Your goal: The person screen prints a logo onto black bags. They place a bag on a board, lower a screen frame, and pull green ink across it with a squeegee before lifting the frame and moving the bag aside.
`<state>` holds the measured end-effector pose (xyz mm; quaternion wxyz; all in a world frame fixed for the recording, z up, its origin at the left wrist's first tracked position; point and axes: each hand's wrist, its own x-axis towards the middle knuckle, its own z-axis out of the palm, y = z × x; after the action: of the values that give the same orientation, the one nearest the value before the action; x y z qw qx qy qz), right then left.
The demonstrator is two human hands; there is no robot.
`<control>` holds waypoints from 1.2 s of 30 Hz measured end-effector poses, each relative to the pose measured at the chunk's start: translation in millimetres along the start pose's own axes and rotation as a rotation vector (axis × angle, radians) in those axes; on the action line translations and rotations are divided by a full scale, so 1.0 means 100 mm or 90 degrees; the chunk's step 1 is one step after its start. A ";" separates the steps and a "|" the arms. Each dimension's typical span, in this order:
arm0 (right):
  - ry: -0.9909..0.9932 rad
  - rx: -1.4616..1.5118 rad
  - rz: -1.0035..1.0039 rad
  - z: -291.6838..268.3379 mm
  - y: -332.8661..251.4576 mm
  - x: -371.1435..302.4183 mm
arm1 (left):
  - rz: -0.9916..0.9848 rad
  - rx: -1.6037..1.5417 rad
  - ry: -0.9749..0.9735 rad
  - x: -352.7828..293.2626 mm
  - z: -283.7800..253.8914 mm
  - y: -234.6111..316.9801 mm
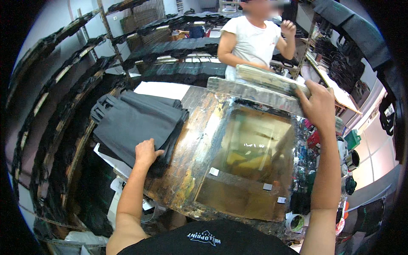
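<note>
My left hand (148,153) rests on the near edge of a stack of dark grey fabric bags (142,117) with handle loops at the far left end. Its thumb stands apart from the fingers, which lie on the cloth. On the right, my raised right hand (316,104) grips the end of a worn, paint-stained wooden frame (272,80), seen nearly edge-on above the table's far side. Between my hands lies a glossy brownish board (242,193) that carries small white tabs (267,186) and bright reflections.
The paint-stained worktable (187,170) stands before me. Drying racks (59,114) with dark sheets line the left and back. Across the table stands a person in a white shirt (255,42). Cans and jars (352,160) crowd the right side; an open cup (295,222) sits near my right forearm.
</note>
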<state>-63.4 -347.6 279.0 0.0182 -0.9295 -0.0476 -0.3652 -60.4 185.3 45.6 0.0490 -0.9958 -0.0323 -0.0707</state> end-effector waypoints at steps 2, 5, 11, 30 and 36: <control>0.034 0.010 -0.008 0.01 -0.01 -0.03 | 0.017 0.014 -0.008 -0.01 -0.01 -0.05; 0.029 0.006 0.000 -0.01 -0.06 -0.08 | -0.002 -0.017 -0.001 0.00 0.02 -0.15; 0.033 -0.001 -0.017 0.05 0.01 -0.18 | -0.063 -0.127 0.004 0.17 -0.23 -0.21; -0.006 -0.008 -0.013 0.16 0.13 0.06 | 0.406 -0.394 -0.101 0.01 0.47 3.60; -0.126 0.069 -0.020 -0.08 0.15 0.03 | 0.362 -0.190 -0.036 -0.90 0.49 3.20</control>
<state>-64.9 -362.6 286.8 0.0581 -0.9577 -0.0834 -0.2691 -119.3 -132.3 -45.6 -0.0809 -0.9627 0.2564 -0.0308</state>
